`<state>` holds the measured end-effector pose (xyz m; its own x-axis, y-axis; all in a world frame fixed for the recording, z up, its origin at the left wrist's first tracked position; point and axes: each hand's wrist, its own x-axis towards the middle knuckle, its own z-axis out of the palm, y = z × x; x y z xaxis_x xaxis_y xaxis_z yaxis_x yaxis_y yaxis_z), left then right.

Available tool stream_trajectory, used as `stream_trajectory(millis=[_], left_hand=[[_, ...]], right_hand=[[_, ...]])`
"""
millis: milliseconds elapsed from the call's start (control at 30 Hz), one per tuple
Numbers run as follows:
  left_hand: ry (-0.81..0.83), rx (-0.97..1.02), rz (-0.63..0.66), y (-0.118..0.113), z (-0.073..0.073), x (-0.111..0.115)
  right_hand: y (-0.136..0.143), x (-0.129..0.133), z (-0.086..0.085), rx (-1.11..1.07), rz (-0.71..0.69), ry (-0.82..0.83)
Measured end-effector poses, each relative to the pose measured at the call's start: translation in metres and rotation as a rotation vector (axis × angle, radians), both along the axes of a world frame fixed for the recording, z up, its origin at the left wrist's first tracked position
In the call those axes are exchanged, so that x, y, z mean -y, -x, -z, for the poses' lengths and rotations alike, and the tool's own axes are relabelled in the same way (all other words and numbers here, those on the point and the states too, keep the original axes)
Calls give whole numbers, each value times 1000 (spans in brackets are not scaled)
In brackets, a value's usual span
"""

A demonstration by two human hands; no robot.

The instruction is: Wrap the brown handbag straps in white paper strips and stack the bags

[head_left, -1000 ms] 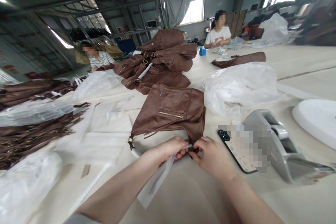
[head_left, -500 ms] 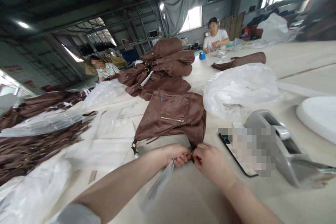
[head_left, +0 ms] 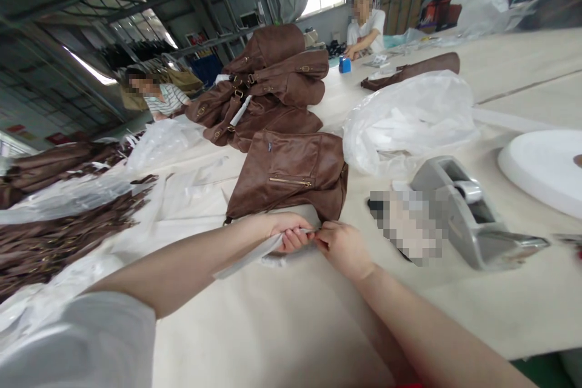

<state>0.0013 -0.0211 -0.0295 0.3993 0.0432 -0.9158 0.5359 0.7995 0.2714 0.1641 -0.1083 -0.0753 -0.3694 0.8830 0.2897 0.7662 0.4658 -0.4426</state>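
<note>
A brown leather bag (head_left: 291, 163) with a zipped pocket lies in front of me on the table. Just below its near edge, my left hand (head_left: 293, 235) is closed round a whitish strip of wrapping (head_left: 252, 254), whose loose tail runs out to the left under my forearm. My right hand (head_left: 343, 247) touches the left one, its fingers pinched by the bag's lower right corner. What sits between those fingertips is hidden, so I cannot tell whether it is the strip's end or part of the strap.
Behind the bag rises a pile of brown bags (head_left: 277, 82). To the right are crumpled clear plastic (head_left: 409, 115), a phone (head_left: 404, 227), a grey tape dispenser (head_left: 468, 212) and a white roll (head_left: 541, 167). Brown straps (head_left: 68, 242) lie left. Two people work across the table.
My view has tipped downward. The strip's tail, which hung toward me, now stretches left. Both hands remain together by the bag's corner. The far person's hand has moved to the blue box.
</note>
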Motion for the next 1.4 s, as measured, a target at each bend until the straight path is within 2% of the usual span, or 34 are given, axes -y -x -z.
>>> stream_trajectory(millis=[200,367,533,700,833,1000,1133,1233,1400], left_hand=[[-73,-46,31,5,-5,-5],[-232,-92,31,2,0,1],[-544,-167,-1,-6,10,22],[-998,-286,19,-10,16,40],[-1297,-299,117,-8,18,50],[-1714,-329,459,-1,28,65],[-1778,-412,590,0,33,70],[-1806,-451,638,-1,34,70],[-1827,-397,707,-3,30,71]], right_hand=[[7,4,0,75,-57,-1],[3,6,-5,128,-60,38],[-16,2,-15,47,24,83],[-24,1,-20,-78,151,96],[-21,-1,-16,-160,149,143],[-19,-7,-9,-278,121,168],[-18,-12,-5,-302,64,160],[-17,-16,-2,-329,25,150],[-14,-23,4,-395,-11,100]])
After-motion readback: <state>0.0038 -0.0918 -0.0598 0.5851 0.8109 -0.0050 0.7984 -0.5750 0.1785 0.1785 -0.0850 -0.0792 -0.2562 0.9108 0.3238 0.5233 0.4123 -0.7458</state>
